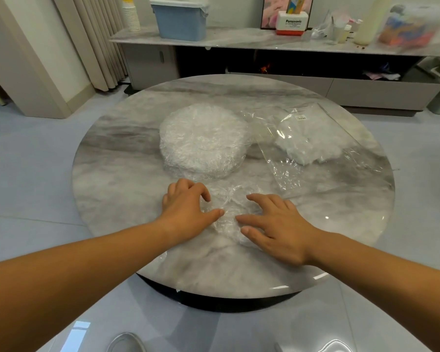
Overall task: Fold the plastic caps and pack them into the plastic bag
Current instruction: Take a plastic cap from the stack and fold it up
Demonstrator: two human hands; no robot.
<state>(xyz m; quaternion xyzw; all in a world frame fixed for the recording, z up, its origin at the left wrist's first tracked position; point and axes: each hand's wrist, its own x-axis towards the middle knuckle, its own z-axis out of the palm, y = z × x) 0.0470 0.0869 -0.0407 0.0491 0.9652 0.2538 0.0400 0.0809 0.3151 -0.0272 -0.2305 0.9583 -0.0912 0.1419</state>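
Note:
One clear, crinkled plastic cap lies flat on the round marble table near its front edge. My left hand rests on the cap's left side with fingers slightly bent. From the right, my right hand presses the cap with fingers spread and straight. Behind them stands a round stack of plastic caps. Right of the stack lies a clear plastic bag with folded white caps inside.
Beyond the table runs a low marble sideboard carrying a blue bin, paper cups, a white box, bottles and bags. Curtains hang at the back left. Glossy floor tiles surround the table.

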